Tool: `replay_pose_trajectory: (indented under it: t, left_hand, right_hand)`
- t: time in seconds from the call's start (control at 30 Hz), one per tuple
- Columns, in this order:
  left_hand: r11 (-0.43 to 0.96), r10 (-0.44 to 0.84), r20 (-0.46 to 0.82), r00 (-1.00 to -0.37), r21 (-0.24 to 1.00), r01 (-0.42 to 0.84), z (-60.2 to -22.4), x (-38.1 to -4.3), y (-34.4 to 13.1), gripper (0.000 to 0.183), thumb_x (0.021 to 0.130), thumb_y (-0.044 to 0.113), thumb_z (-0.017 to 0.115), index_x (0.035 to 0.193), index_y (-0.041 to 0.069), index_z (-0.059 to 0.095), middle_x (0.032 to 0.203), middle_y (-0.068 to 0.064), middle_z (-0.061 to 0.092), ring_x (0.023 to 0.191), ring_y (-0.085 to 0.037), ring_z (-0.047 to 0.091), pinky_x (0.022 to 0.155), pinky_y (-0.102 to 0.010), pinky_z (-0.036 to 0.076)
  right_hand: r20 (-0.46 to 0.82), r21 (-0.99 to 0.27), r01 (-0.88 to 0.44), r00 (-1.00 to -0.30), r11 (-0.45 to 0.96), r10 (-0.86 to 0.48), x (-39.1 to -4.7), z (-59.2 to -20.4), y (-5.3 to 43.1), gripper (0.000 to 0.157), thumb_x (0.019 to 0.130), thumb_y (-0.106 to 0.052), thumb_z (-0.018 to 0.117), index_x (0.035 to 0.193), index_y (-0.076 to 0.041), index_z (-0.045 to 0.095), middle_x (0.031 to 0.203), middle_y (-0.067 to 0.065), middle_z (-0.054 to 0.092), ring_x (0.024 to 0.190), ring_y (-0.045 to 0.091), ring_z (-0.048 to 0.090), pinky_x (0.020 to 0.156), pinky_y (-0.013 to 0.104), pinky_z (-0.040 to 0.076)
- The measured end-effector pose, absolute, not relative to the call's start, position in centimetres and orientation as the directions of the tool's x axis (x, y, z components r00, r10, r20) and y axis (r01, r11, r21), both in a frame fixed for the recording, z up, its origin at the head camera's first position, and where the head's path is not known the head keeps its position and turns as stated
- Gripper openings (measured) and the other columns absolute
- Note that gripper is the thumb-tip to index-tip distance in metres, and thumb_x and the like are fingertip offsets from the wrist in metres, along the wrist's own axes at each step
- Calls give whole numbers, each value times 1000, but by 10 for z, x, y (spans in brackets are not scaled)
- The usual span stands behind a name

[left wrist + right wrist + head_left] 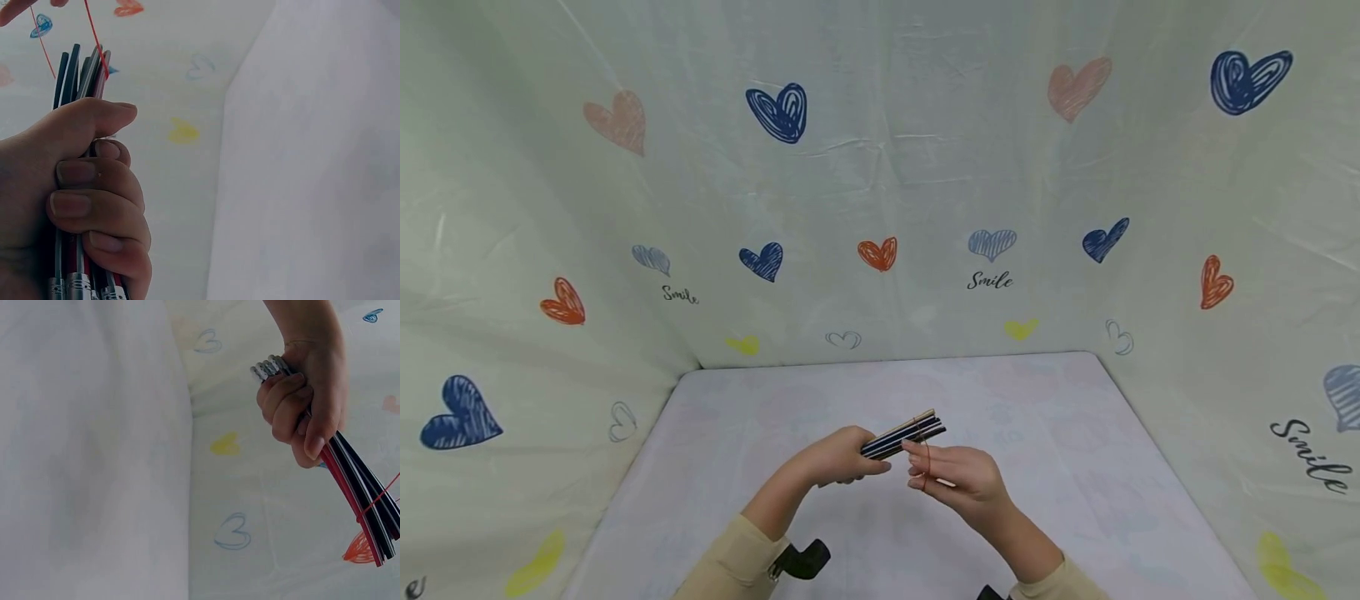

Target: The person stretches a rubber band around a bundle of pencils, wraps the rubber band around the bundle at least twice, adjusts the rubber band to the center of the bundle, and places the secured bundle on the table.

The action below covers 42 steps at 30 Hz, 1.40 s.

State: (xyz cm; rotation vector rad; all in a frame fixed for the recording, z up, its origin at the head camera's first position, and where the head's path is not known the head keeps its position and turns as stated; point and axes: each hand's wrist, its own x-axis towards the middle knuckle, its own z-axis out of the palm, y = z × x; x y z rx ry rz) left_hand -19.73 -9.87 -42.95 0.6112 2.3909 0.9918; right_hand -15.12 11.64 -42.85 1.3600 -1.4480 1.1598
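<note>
A bundle of several pencils (pixel 898 439), black and red with silver ferrules, tilts up to the right above the table. My left hand (pixel 842 457) grips it, fingers curled around the shafts in the left wrist view. A thin red rubber band (pixel 95 31) passes around the bundle's far part and stretches away from it. Close by on the right, my right hand (pixel 962 479) holds the band's other end, looped over its fingers. The right wrist view shows the ferrules (pixel 269 367) poking out behind the left hand, with the band (pixel 378 501) crossing the shafts.
Below the hands lies a pale table (pixel 760 400) with rounded far corners. A light curtain (pixel 880 183) printed with hearts and the word Smile hangs behind it and along both sides. A black wrist device (pixel 805 560) sits at the left sleeve.
</note>
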Motion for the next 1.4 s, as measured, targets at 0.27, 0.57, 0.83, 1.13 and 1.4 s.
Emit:
replay_pose_trajectory:
  t: [0.27,0.57,0.83,1.13,1.4]
  left_hand:
    - [596,548,-213,-809,778,199,-435,-190,-87,17,89,21,69,82,7,63,58,3,51,49,-11,45,45,-26,39]
    - [564,486,-134,-864,803,192,-435,-177,-79,18,90,21,69,84,5,63,59,3,49,49,-10,45,46,-25,40]
    - [608,444,-50,-895,751,259,-432,-172,-80,20,87,24,72,81,7,64,59,7,48,51,-7,40,45,-23,34]
    - [715,423,27,-906,604,352,-426,-168,-86,19,85,26,74,77,14,62,60,10,49,51,-6,41,47,-24,36]
    - [771,444,54,-894,485,413,-423,-166,-91,21,84,27,75,75,16,59,61,12,50,53,-5,42,50,-25,38]
  right_hand:
    - [998,-36,-940,-14,339,69,-141,-427,107,36,83,-17,77,94,16,70,98,25,69,69,28,60,66,29,47]
    - [901,-427,-761,-311,489,303,-134,-454,111,40,88,-26,73,106,9,70,98,16,72,80,24,48,70,23,33]
    - [798,-600,-592,-492,539,348,-133,-458,120,28,79,4,74,107,0,73,97,9,73,76,18,53,71,28,31]
    - [749,-616,-489,-607,617,267,-133,-444,132,15,80,-5,78,95,-9,79,82,-5,73,62,8,56,60,21,30]
    - [550,-718,-349,-815,602,183,-131,-430,141,11,83,-18,78,90,-10,80,78,-4,73,60,6,53,50,23,38]
